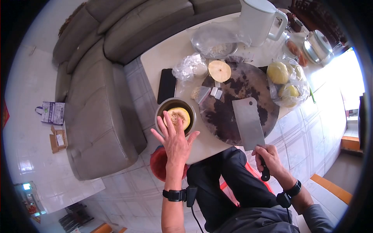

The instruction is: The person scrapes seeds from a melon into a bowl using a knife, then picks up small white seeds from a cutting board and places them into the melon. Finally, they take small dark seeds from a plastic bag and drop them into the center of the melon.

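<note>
Bright overall; blown-out glare far right; strong fisheye bending; black corners.

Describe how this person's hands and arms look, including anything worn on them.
The left hand and right hand are ungloved. A black left strap and black right strap each carry a dark module; a thin dark cable runs from the left one. The left forearm is bare as far as seen; a grey sleeve covers part of the right arm.

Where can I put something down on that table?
There's a bare patch on the table between the phone, the crumpled plastic bag and the edge facing the sofa. The round board has open space between the cleaver and the small white pieces. It's crowded around the pitcher, steel pot and bagged fruit.
</note>
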A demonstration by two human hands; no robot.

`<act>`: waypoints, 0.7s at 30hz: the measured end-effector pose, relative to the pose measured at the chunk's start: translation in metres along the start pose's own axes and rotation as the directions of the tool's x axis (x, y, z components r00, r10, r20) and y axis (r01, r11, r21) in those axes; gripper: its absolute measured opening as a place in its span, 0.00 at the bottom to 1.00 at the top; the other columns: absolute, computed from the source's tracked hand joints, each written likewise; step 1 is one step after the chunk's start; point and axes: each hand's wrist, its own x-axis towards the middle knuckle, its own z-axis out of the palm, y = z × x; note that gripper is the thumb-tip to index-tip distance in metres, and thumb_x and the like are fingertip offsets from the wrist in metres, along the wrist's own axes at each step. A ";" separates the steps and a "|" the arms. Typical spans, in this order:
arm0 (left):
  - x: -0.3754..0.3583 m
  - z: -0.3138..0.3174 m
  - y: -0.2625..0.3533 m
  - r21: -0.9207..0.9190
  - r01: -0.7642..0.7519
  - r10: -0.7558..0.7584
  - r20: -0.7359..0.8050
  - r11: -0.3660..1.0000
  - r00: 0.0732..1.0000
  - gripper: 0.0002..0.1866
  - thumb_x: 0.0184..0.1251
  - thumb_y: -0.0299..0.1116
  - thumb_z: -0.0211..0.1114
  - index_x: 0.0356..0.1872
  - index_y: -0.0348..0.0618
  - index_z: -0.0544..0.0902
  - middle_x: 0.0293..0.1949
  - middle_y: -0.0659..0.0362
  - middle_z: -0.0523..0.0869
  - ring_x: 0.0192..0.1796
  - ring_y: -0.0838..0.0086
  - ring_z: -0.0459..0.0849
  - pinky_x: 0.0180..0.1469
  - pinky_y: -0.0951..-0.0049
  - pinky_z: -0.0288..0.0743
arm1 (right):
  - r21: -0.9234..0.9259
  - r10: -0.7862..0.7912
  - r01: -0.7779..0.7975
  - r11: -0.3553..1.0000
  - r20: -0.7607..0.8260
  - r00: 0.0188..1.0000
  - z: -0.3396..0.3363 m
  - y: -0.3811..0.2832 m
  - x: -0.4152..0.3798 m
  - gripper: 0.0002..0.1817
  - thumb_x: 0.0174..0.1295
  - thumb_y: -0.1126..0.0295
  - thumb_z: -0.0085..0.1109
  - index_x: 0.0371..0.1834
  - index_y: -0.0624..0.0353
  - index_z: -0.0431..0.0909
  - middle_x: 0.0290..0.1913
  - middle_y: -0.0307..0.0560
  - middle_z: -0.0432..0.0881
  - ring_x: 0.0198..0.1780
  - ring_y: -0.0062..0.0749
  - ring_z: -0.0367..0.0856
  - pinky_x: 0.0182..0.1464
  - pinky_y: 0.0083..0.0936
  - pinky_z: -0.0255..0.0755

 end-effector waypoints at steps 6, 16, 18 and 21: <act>-0.006 0.003 0.001 -0.056 0.016 -0.017 -0.024 0.998 1.000 0.42 0.67 0.66 0.49 0.70 0.41 0.66 0.76 0.40 0.43 0.77 0.42 0.39 0.70 0.31 0.26 | -0.001 -0.042 0.042 0.999 -0.011 0.999 -0.003 0.002 0.001 0.18 0.70 0.65 0.46 0.28 0.68 0.77 0.13 0.40 0.73 0.11 0.20 0.72 0.16 0.16 0.68; -0.011 0.003 0.000 -0.065 -0.004 0.003 -0.012 0.998 1.000 0.40 0.67 0.63 0.52 0.70 0.42 0.66 0.76 0.39 0.44 0.77 0.41 0.39 0.69 0.28 0.26 | -0.003 -0.021 0.021 1.000 -0.013 1.000 -0.002 0.003 -0.001 0.18 0.71 0.65 0.46 0.29 0.68 0.77 0.13 0.39 0.73 0.12 0.19 0.72 0.17 0.17 0.68; -0.008 0.006 -0.003 -0.058 0.003 -0.004 -0.018 0.998 1.000 0.40 0.67 0.62 0.53 0.70 0.42 0.66 0.76 0.39 0.45 0.77 0.41 0.39 0.69 0.29 0.26 | 0.006 -0.008 0.008 1.000 -0.010 1.000 -0.002 0.005 -0.002 0.18 0.71 0.65 0.46 0.29 0.68 0.77 0.13 0.39 0.73 0.12 0.19 0.72 0.17 0.17 0.67; -0.008 0.003 -0.004 -0.052 0.005 -0.007 -0.032 0.999 0.999 0.39 0.66 0.61 0.55 0.69 0.42 0.68 0.76 0.39 0.46 0.77 0.41 0.40 0.69 0.29 0.25 | -0.038 -0.036 0.035 0.999 -0.033 0.999 -0.005 0.008 -0.003 0.18 0.70 0.65 0.48 0.27 0.67 0.76 0.13 0.37 0.72 0.12 0.18 0.70 0.16 0.17 0.65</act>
